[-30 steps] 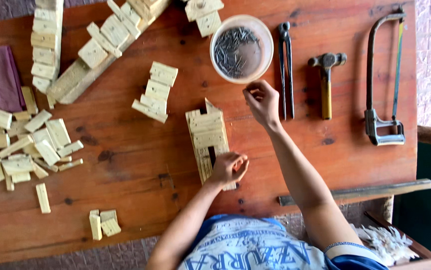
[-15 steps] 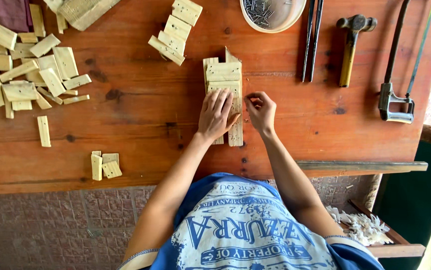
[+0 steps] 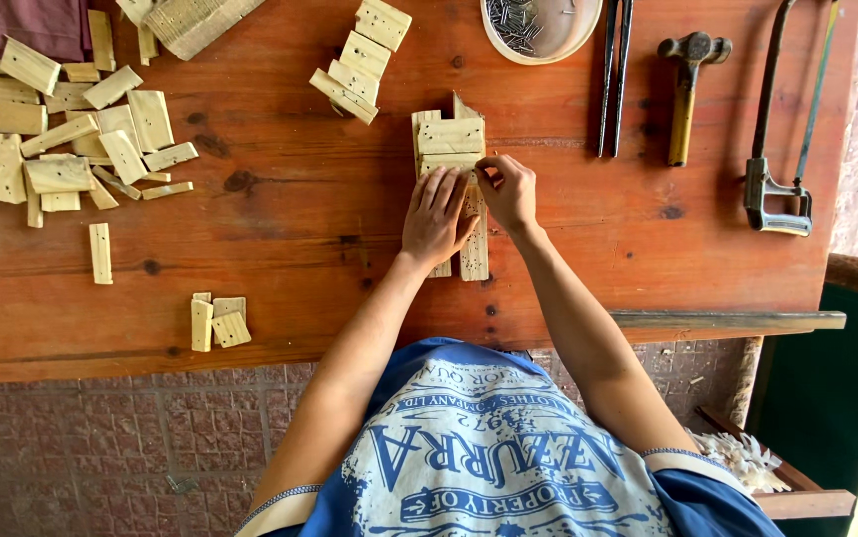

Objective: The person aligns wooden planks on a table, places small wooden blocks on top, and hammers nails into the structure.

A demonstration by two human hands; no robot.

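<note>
Wooden slat piece lying mid-tabletop, left hand pressed flat on it with fingers spread, right hand pinching something small at its edge, grip together, bowl of nails, hammer and hacksaw beyond.

Count from the bench: two hands on one slatted wood piece. Just past the fingertips, one bowl of nails. Right of the fingers: one pair of pincers, one hammer, one hacksaw. Left of them, three small blocks and a pile of offcuts, too many to count.
</note>
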